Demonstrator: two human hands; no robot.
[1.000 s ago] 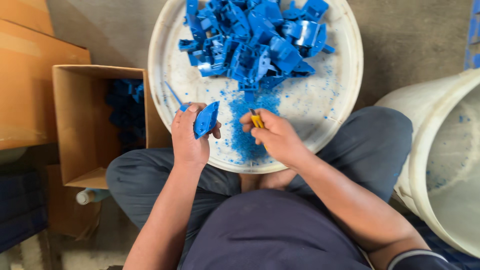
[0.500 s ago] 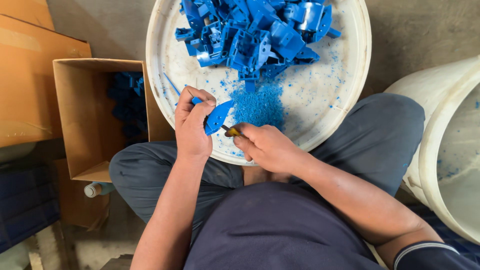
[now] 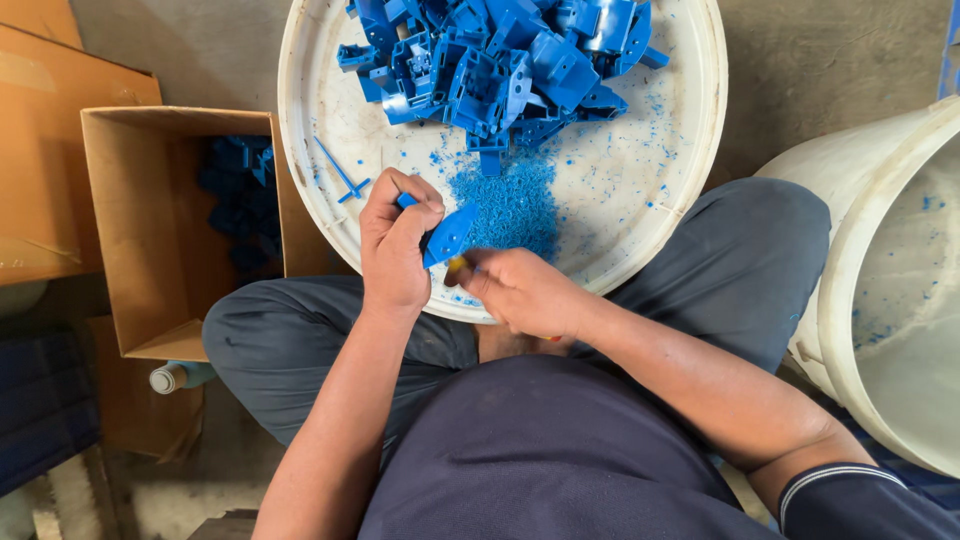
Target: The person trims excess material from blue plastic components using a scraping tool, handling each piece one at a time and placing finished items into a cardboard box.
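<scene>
Two hands meet over the near rim of a round white tray [image 3: 330,230] that rests on the seated person's lap. The left hand [image 3: 395,250] has its grip clenched around a small blue plastic part [image 3: 448,234], fingers curled over the top and the part sticking out toward the right. The right hand [image 3: 520,292] is closed around a small tool with a yellowish tip [image 3: 456,264], whose end sits just under the blue part; the rest of the tool is hidden in the fist. Just beyond the hands lies a heap of fine blue shavings [image 3: 510,205] on the tray, and farther back a pile of blue plastic parts [image 3: 500,60] fills its far half. A thin blue strip [image 3: 338,170] lies near the tray's left edge. To the left stands an open cardboard box [image 3: 130,220] with more blue pieces inside. On the right, a large white bucket [image 3: 880,300] speckled with blue flecks stands beside the person's knee.
</scene>
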